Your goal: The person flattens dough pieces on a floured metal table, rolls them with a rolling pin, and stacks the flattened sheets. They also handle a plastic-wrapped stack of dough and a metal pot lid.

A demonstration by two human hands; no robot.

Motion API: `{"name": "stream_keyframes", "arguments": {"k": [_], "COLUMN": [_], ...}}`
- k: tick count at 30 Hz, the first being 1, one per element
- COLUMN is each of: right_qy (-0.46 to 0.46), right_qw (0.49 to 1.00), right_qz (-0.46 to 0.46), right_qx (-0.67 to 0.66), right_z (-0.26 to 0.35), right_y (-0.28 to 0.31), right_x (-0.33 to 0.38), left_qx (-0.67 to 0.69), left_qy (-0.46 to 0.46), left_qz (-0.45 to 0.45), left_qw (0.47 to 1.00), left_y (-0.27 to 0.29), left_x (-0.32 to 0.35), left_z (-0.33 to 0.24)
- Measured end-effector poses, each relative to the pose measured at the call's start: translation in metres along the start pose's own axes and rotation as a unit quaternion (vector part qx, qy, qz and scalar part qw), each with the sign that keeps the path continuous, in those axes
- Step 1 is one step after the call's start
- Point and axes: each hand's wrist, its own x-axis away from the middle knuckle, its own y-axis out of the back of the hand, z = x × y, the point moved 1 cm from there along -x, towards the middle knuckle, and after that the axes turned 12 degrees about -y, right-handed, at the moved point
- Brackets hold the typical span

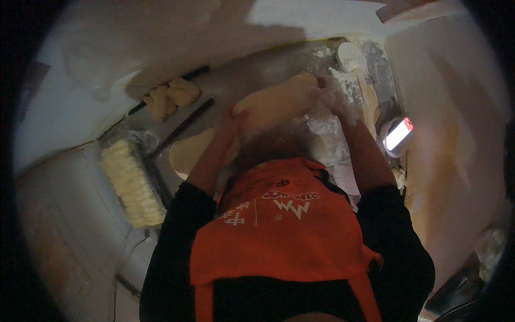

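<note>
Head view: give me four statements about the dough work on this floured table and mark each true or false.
1. Both hands rest on the long dough piece. True: left hand, right hand.
2. The stack of pale dough strips lies to the person's right. False: it lies to the left.
3. The table is dusted with flour. True.
4. The apron is blue. False: it is orange.

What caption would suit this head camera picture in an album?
Both hands, left hand and right hand, press a long dough slab on a floured table.
</note>
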Motion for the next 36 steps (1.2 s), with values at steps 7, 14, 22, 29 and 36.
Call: {"name": "stream_keyframes", "arguments": {"k": [7,14,22,29,36], "right_qy": [0.087,0.169,-0.011,0.234,0.034], "right_qw": [0.951,0.831,0.953,0.929,0.983], "right_qz": [-0.196,-0.331,-0.274,-0.176,-0.048], "right_qx": [0.222,0.414,-0.129,0.225,-0.172], "right_z": [-0.039,-0.076,-0.061,-0.077,-0.087], "right_y": [-0.005,0.090,0.081,-0.014,-0.005], "right_x": [-0.024,-0.072,-0.045,-0.027,-0.018], "left_qx": [-0.137,-0.177,-0.566,-0.635,-0.598], "left_qy": [-0.018,-0.086,-0.058,-0.280,-0.034], "left_qz": [-0.031,-0.018,-0.065,-0.090,-0.021], "left_qw": [0.990,0.980,0.820,0.715,0.800], "left_y": [0.010,0.042,0.181,0.199,0.189], "left_x": [-0.009,0.017,0.093,0.136,0.156], "left_z": [0.033,0.027,0.039,0.050,0.016]}}
